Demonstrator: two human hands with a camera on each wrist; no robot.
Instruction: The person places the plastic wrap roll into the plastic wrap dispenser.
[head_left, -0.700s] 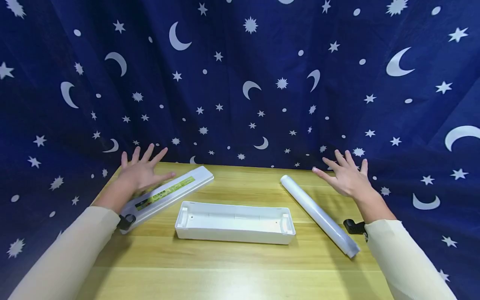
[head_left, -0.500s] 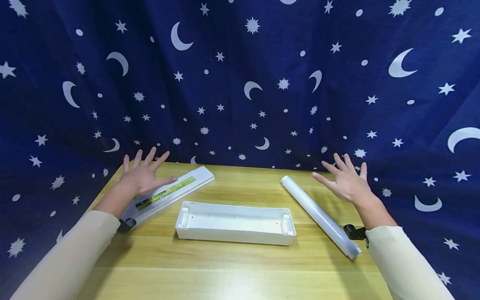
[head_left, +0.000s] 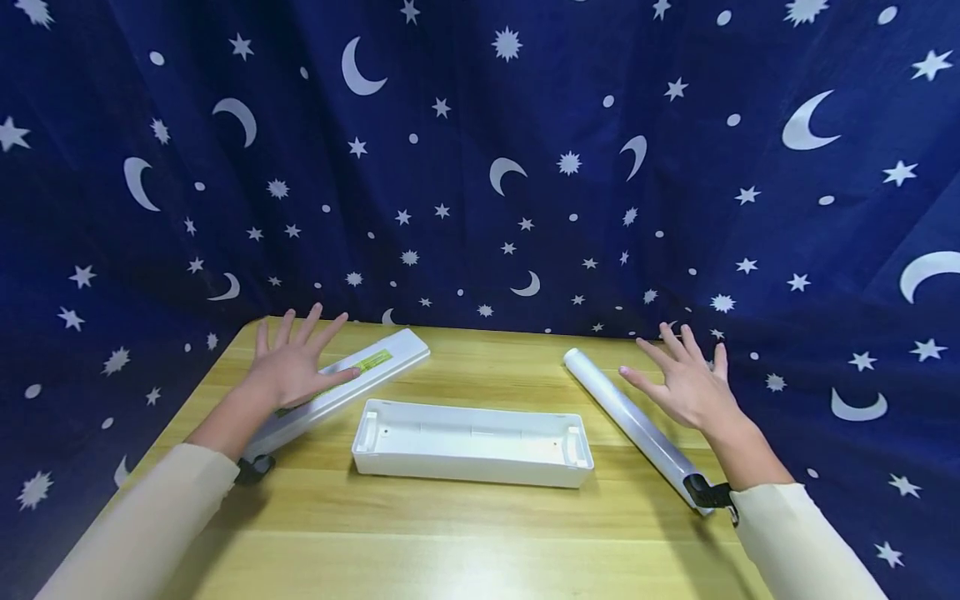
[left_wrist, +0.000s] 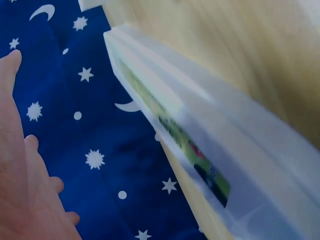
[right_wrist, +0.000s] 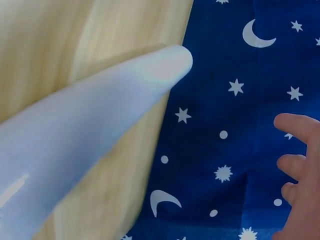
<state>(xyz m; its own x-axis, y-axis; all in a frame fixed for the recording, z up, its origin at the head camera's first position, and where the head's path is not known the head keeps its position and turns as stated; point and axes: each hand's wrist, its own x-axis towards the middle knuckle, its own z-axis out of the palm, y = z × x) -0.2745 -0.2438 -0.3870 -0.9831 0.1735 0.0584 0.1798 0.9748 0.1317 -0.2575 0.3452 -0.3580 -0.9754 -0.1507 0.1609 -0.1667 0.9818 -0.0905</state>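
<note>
Fingers spread, my left hand (head_left: 288,371) hovers above a long white lid (head_left: 397,346) with a yellow-green label. In the left wrist view the lid (left_wrist: 210,115) slants across the picture, apart from the hand (left_wrist: 30,165). A long white open-topped box (head_left: 472,471) stands in the middle of the table. To its right a roll of cling film (head_left: 622,408) lies aslant. My right hand (head_left: 690,387), also spread, is held over the table just right of the roll. The right wrist view has the roll (right_wrist: 90,115) apart from the fingertips (right_wrist: 290,124).
The wooden table (head_left: 450,550) ends at the back against a dark blue curtain (head_left: 450,167) with moons and stars. The curtain also hangs beside the table's left and right edges. A black wrist strap mount (head_left: 708,492) overlaps the roll's near end in the head view.
Both hands have come down and a little nearer, still spread. More of the lid's label is now covered by the left hand. The lid, box and roll stay put.
</note>
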